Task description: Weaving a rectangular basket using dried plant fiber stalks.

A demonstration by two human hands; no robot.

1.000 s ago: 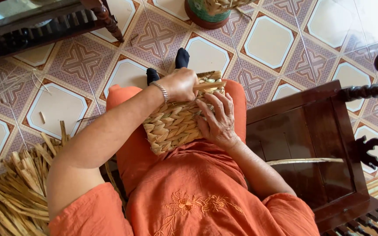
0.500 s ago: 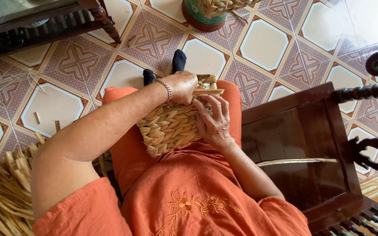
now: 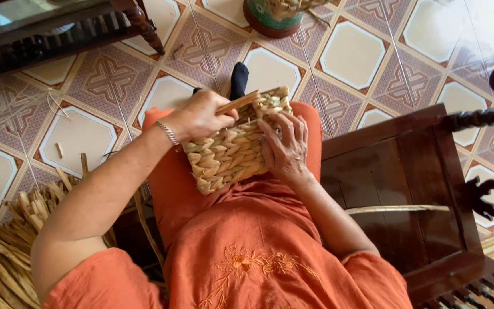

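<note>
I am pinching a flat straw strip (image 3: 238, 103) in my left hand (image 3: 201, 116), grip closed on it above the woven basket (image 3: 232, 150). My right hand (image 3: 286, 147) is pressing spread fingers against the basket, which is resting on my lap.

Basket (image 3: 232, 151): coarse woven straw, matt, rough braid. Strip (image 3: 236, 103) on its rim: flat, smooth, tan fibre. Straw pile (image 3: 1, 257): dry, stiff, matt. Clothes (image 3: 241, 252): orange cloth, soft, matt, stitched flower. Bracelet (image 3: 168, 133): shiny metal. Bench (image 3: 407, 171): dark wood, polished, semi-gloss. Floor (image 3: 350, 51): patterned ceramic tile, smooth, slight sheen. Pot (image 3: 273, 20): glazed green, glossy.
</note>
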